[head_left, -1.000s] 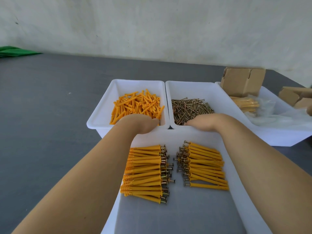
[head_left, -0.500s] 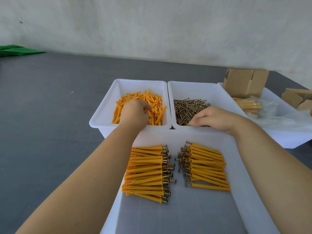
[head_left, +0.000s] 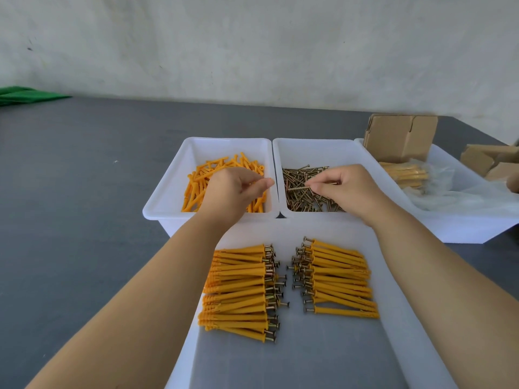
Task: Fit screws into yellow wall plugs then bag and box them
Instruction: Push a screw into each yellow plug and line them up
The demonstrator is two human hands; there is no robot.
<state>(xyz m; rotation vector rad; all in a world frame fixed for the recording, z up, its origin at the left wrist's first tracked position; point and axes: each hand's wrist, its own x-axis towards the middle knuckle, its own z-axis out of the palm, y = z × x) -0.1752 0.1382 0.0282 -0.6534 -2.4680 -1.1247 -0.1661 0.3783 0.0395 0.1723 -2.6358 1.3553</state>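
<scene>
My left hand (head_left: 236, 189) hovers over the white bin (head_left: 168, 203) of loose yellow wall plugs (head_left: 202, 178). Its fingers are curled, thumb against forefinger, round a plug that the hand hides. My right hand (head_left: 348, 189) is above the neighbouring white bin (head_left: 317, 144) of brass screws (head_left: 300, 200) and pinches one screw (head_left: 299, 188), which lies level with its tip toward the left hand. In front, a white tray (head_left: 295, 360) holds two piles of plugs fitted with screws, the left pile (head_left: 238, 287) and the right pile (head_left: 339, 279), heads facing the middle.
At the right stands a third white bin (head_left: 477, 223) with clear plastic bags, a bag of plugs (head_left: 407, 175) and an open cardboard box (head_left: 398, 138). More cardboard (head_left: 488, 161) lies behind it. A green cloth (head_left: 25, 94) sits far left on the grey table (head_left: 84, 192).
My left hand dipped into the plugs and has come up with its fingers pinched. My right hand reached into the screws and has lifted one out.
</scene>
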